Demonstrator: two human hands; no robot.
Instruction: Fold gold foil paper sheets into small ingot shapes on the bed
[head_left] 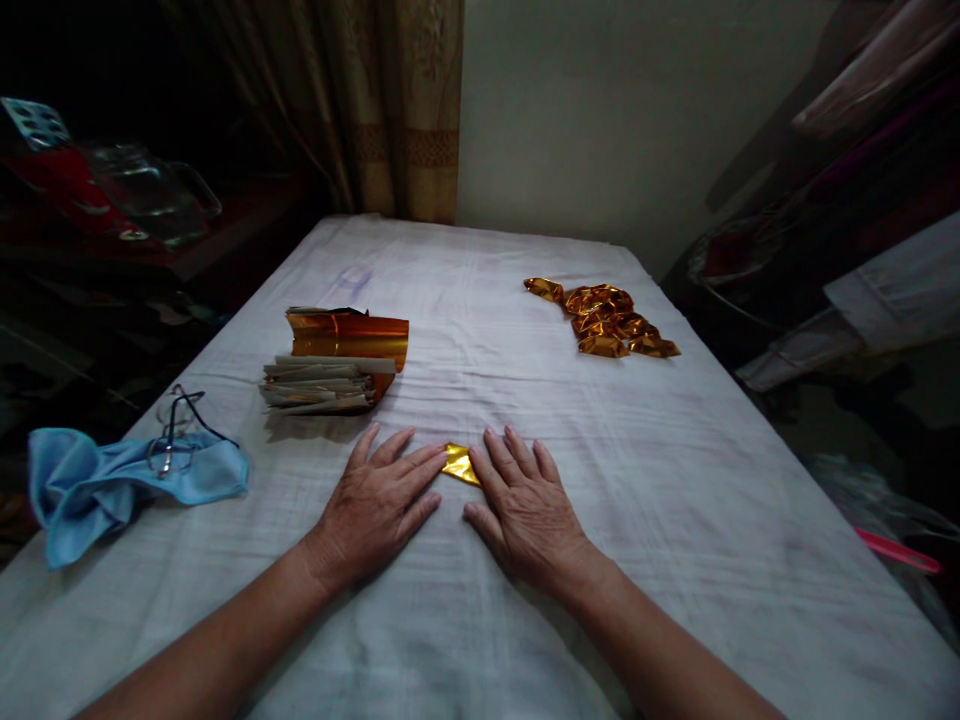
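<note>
A small folded piece of gold foil paper (460,463) lies on the white cloth between my two hands. My left hand (382,492) rests flat with its fingers spread, and its fingertips press on the paper's left end. From the other side my right hand (525,497) also lies flat, its fingers covering the right end of the foil. Only the shiny middle of the piece shows; both ends are hidden under fingers. Beyond my left hand is a stack of folded foil sheets (330,385), with an orange-gold curled sheet (360,340) behind it.
A pile of folded gold foil pieces (607,318) sits at the back right of the cloth-covered table (660,520). Eyeglasses (171,450) lie on a light blue cloth (105,490) at the left edge. A glass jug (154,190) stands on a dark side table.
</note>
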